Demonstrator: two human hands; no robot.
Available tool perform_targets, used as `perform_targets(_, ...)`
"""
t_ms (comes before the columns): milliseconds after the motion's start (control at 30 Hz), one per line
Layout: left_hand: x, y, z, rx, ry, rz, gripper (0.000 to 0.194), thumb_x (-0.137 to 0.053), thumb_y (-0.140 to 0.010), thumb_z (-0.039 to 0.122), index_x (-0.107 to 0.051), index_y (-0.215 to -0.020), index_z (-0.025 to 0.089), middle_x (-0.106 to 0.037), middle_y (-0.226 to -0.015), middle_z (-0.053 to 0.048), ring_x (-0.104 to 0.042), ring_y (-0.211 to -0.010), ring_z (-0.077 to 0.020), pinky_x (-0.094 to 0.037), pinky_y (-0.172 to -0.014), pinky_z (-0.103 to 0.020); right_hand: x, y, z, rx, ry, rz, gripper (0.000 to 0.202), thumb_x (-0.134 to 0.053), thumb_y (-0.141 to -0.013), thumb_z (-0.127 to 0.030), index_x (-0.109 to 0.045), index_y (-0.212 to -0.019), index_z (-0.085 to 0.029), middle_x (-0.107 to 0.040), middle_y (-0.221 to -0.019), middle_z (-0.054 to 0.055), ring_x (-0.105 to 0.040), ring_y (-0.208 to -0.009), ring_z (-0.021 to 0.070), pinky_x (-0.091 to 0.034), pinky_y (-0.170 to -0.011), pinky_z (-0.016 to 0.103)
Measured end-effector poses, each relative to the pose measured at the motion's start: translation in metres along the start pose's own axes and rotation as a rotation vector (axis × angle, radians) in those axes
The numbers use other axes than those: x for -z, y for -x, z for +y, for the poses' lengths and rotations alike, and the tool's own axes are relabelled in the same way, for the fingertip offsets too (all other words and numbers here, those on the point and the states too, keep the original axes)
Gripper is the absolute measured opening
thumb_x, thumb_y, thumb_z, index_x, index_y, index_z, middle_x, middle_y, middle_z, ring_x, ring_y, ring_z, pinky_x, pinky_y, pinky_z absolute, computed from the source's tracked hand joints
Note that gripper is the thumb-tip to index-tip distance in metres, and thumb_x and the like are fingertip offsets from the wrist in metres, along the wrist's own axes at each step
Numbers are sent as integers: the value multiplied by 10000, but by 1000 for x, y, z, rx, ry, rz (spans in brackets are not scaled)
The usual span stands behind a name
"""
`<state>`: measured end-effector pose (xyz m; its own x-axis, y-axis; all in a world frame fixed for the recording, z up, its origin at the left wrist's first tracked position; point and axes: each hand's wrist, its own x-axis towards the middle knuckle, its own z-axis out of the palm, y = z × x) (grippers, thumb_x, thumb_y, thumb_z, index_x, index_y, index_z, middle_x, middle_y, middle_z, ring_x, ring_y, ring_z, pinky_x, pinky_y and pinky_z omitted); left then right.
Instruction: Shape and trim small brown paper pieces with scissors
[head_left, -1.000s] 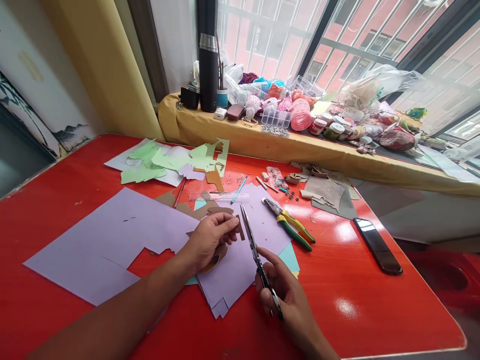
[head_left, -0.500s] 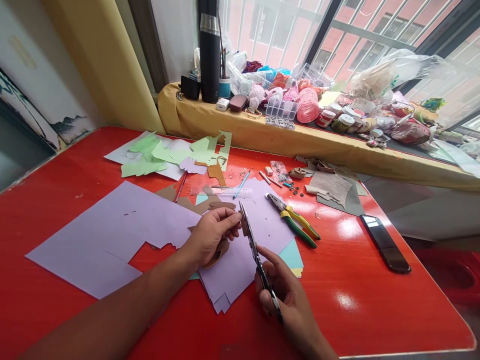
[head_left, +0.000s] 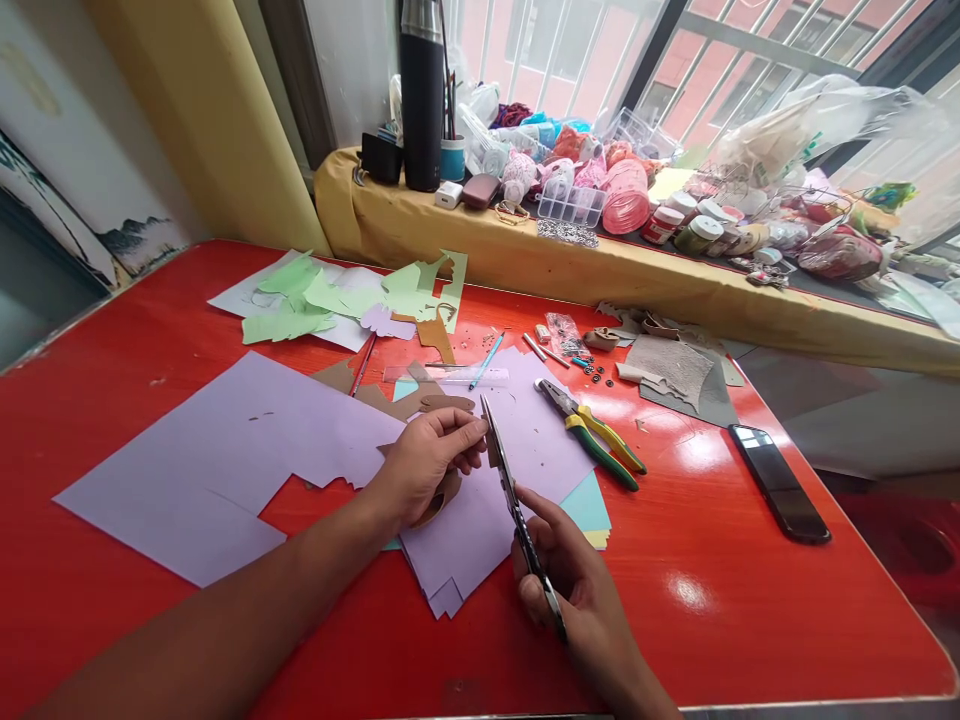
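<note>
My left hand (head_left: 439, 462) pinches a small brown piece (head_left: 492, 448), perhaps leather or card, between thumb and fingers. My right hand (head_left: 562, 570) is wrapped round the handles of a pair of scissors (head_left: 517, 515), its index finger stretched along them. The scissor blades point away from me and lie against the brown piece's right side. Beneath both hands is a stack of purple paper sheets (head_left: 457, 555). Another brown cut piece (head_left: 442, 500) lies on the stack, partly hidden behind my left hand. Flat brown pieces (head_left: 446, 402) rest just beyond it.
Pliers (head_left: 592, 435) with green and yellow handles lie right of the stack, and a phone (head_left: 780, 485) farther right. A large purple sheet (head_left: 217, 470) spreads left. Green paper scraps (head_left: 315, 300) and grey leather scraps (head_left: 671, 370) lie toward the back. A cluttered sill (head_left: 480, 225) borders the red table (head_left: 712, 640).
The view has shifted slightly. Both hands, the scissors and the brown piece keep almost the same position relative to each other.
</note>
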<state>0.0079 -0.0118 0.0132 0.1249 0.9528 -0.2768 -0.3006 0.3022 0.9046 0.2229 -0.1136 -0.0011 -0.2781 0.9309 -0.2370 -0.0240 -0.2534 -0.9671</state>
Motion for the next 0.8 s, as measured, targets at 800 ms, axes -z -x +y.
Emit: perform_targets(800,-2,0,-2,11,-36,21,397,-879,-769,555,-711,-759,195,-691,-711,-18,-586,-645,-133,-467,-631,-279,-3,1,6,33,-38,1,697,-827,-951,-546,-603,-1566,-308,-463,-817,-37,-372,-581,96,-290,-484,223)
